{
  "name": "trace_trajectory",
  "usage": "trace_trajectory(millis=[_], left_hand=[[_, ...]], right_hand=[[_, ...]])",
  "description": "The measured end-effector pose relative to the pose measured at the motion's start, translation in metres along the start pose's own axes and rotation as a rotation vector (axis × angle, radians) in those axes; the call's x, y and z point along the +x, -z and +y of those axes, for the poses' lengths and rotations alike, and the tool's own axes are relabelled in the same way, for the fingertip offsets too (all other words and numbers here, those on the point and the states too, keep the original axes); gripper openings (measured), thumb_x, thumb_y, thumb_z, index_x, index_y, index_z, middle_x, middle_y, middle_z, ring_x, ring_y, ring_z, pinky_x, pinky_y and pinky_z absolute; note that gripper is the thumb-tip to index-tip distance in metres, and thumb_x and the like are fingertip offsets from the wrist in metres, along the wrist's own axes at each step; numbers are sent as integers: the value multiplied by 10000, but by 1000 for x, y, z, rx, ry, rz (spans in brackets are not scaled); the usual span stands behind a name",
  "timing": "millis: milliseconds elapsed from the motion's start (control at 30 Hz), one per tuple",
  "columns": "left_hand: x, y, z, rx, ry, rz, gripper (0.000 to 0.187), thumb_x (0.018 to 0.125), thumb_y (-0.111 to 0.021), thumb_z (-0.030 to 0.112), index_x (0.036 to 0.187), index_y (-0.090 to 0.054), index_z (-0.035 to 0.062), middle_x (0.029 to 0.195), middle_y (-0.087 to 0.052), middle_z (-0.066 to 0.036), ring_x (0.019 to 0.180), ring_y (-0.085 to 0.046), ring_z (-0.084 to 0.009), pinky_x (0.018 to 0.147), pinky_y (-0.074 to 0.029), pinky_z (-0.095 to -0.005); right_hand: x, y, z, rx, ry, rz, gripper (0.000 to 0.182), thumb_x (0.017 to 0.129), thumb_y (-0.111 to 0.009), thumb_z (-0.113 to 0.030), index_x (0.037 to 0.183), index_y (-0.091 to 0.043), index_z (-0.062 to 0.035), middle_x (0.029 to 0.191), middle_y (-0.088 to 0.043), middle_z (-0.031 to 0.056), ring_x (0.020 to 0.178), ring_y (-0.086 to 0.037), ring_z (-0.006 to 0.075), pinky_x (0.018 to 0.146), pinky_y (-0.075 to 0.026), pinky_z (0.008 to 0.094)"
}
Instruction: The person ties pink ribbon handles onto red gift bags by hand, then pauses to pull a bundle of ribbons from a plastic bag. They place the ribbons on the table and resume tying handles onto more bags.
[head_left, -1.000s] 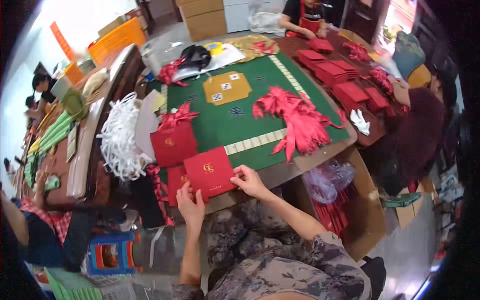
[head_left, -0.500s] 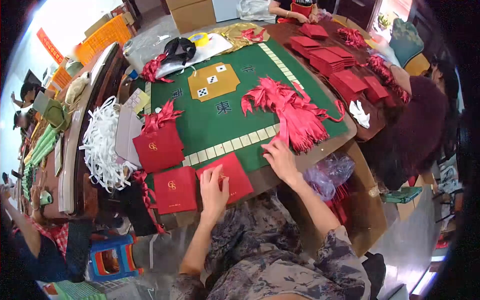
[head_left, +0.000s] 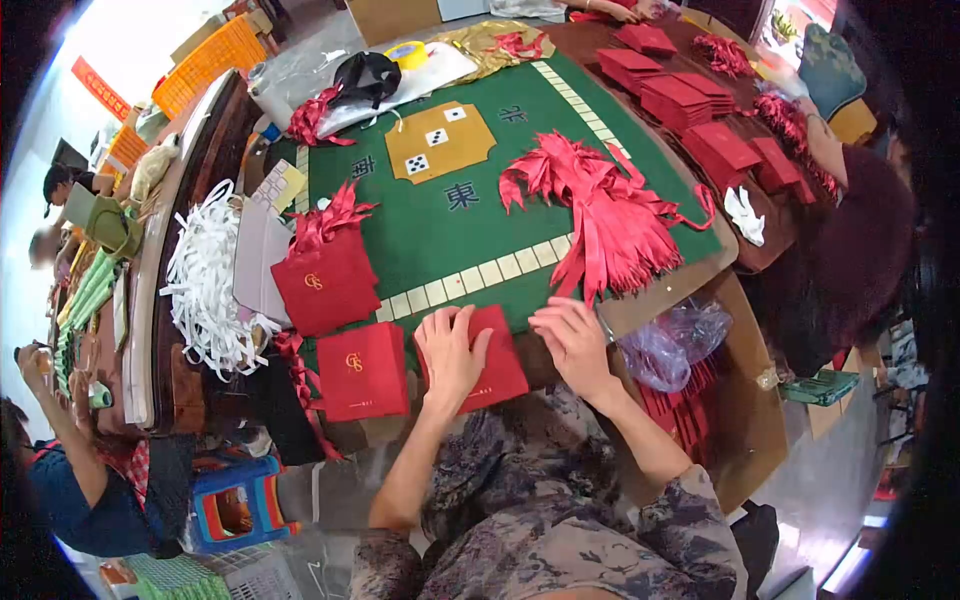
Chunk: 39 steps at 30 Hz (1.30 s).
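One smooth green mat (head_left: pixel 425 240) spreads across mid-frame, a heap of glossy red ribbons (head_left: pixel 605 220) tapering down its right side. Below, the left hand (head_left: pixel 450 355) lies palm-down, thumb spread, over a flat, crisp-edged red packet (head_left: pixel 500 365) at lower centre; the right hand (head_left: pixel 574 345), fingers loosely bent, is just right of it, whether pinching anything I cannot tell.

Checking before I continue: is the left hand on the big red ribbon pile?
No, the left hand is over a red packet, apart from the ribbon pile.
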<state>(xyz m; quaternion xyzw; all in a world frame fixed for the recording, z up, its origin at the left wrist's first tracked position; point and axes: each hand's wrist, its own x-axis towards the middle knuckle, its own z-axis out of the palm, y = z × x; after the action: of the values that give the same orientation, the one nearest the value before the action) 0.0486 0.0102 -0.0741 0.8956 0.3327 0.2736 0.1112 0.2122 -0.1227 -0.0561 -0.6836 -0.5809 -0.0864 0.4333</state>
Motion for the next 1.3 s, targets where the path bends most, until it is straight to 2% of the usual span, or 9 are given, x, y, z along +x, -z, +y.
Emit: trace_trajectory(millis=[200, 300, 433, 767, 833, 900, 967, 1000, 1300], left_hand=[[-5, 4, 8, -34, -23, -20, 396, 763, -793, 290, 1090, -671, 102, 1031, -594, -88, 1014, -529, -287, 890, -381, -426], [-7, 8, 3, -37, -13, -35, 360, 788, -772, 273, 1087, -672, 100, 1026, -596, -93, 1006, -531, -284, 881, -381, -420], [-11, 13, -5, 33, -16, -34, 290, 828, -729, 216, 1084, -670, 95, 1014, -594, -96, 985, -533, -290, 861, -386, -422], [-5, 28, 0, -76, -30, -80, 250, 773, -775, 173, 986, -656, 114, 909, -600, -64, 919, -572, -270, 811, -394, -411], [-3, 30, -3, -123, 26, -169, 260, 770, -777, 172, 992, -657, 110, 859, -606, -67, 865, -595, -267, 777, -405, -407], [1, 29, -10, -153, 27, -189, 214, 801, -754, 153, 982, -663, 82, 830, -647, -85, 797, -637, -270, 718, -455, -396], [0, 24, -19, -346, 151, -252, 166, 836, -722, 130, 975, -672, 55, 857, -691, -119, 771, -674, -277, 662, -506, -380], [4, 29, -18, -324, 209, -315, 150, 857, -701, 121, 977, -676, 35, 894, -707, -149, 781, -695, -271, 654, -535, -356], [7, 30, -13, -256, 85, -318, 226, 828, -734, 155, 997, -667, 22, 864, -699, -180, 763, -695, -320, 682, -547, -397]], right_hand=[[-8, 2, -40, 172, -60, -19, 146, 820, -734, -111, 955, -681, -93, 837, -673, 59, 867, -647, 257, 847, -474, 413], [-14, -14, -36, 126, -134, -142, 141, 838, -712, -153, 956, -656, -99, 871, -666, 57, 861, -635, 262, 850, -464, 406], [-19, -31, -36, 132, -194, -169, 122, 836, -676, -112, 952, -645, -91, 900, -639, 74, 894, -611, 276, 803, -448, 419], [-31, -48, -34, 92, -174, -78, 157, 809, -687, -67, 957, -640, -84, 887, -598, 75, 888, -587, 291, 722, -443, 409], [-32, -48, -33, 105, -177, -76, 163, 806, -689, -65, 960, -639, -82, 884, -598, 74, 880, -587, 290, 725, -441, 410], [-32, -48, -32, 116, -176, -65, 167, 798, -703, -54, 955, -648, -78, 882, -612, 70, 866, -592, 287, 721, -442, 402], [-33, -48, -32, 128, -173, -55, 173, 790, -717, -42, 949, -657, -73, 881, -625, 65, 851, -598, 283, 717, -444, 394], [-32, -47, -32, 132, -176, -55, 167, 794, -715, -44, 948, -658, -73, 881, -627, 65, 850, -599, 281, 718, -445, 391], [-27, -45, -30, 170, -217, -89, 107, 837, -689, -112, 935, -651, -92, 864, -620, 77, 851, -604, 292, 734, -451, 411]])
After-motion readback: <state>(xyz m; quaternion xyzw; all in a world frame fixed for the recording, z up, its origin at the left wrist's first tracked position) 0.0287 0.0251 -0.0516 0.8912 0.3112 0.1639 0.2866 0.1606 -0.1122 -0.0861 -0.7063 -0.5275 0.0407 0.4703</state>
